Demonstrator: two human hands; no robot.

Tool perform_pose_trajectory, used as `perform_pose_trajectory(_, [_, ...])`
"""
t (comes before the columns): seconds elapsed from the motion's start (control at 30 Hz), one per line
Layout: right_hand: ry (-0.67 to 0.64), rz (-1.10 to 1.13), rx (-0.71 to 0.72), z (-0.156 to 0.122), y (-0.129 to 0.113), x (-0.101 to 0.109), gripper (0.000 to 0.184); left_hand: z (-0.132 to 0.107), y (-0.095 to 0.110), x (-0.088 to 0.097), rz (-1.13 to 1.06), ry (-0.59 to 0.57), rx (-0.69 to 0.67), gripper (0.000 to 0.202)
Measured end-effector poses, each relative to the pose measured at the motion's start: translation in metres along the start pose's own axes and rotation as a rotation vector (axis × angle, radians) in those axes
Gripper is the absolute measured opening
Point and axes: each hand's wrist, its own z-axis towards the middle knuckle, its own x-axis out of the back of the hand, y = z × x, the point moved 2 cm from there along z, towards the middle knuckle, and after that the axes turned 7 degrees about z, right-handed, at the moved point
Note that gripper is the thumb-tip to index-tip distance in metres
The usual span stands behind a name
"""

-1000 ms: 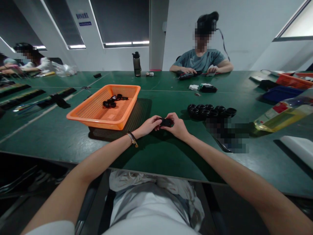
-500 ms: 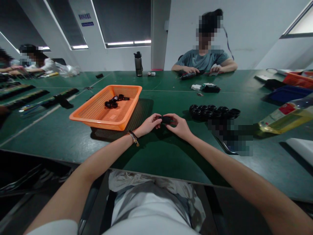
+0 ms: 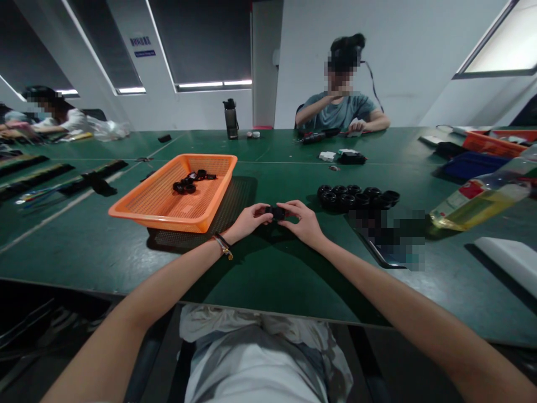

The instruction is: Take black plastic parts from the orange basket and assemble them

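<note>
A small black part (image 3: 277, 213) is held just above the green table, between my two hands. The fingertips of my left hand (image 3: 250, 219) pinch its left side. My right hand (image 3: 304, 220) grips it from the right with thumb and fingers. Its exact kind is too small and dark to make out. To the right of my hands, several black round hollow parts (image 3: 347, 200) stand grouped together. On the left, an orange basket (image 3: 210, 219) holds several similar small black pieces (image 3: 185, 185).
A blurred dark phone-like object (image 3: 384, 252) lies right of my right arm. Beyond it are a bottle of yellow liquid (image 3: 470, 204), a white box (image 3: 505, 254) and a blue tray (image 3: 474, 165). A co-worker (image 3: 342, 112) sits opposite; a dark water bottle (image 3: 230, 118) stands at the back.
The view has shifted slightly. Both my hands still hold the black part, with small finger shifts. The co-worker opposite has raised one hand toward the face.
</note>
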Motion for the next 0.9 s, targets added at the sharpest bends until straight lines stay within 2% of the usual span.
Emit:
perform_pose_trajectory(0.2, [0.055, 0.022, -0.022, -0.0006, 0.0003, -0.0003, 0.034, -0.0019, 0.0027, 0.0011, 0.022, 0.019, 0.024, 0.027])
perform_pose_trajectory(0.33, [0.037, 0.014, -0.041, -0.0006, -0.001, 0.0005, 0.029, -0.0031, 0.0046, 0.0015, 0.045, 0.02, 0.027, 0.025])
perform_pose_trajectory(0.6, [0.0, 0.019, -0.066, -0.0012, -0.0021, 0.0008, 0.03, -0.0056, 0.0043, 0.0046, 0.077, 0.021, 0.022, 0.027])
perform_pose_trajectory(0.9, [-0.031, -0.028, 0.007, -0.0012, -0.005, 0.0036, 0.029, -0.0039, 0.0008, 0.006, 0.09, 0.002, -0.003, 0.033])
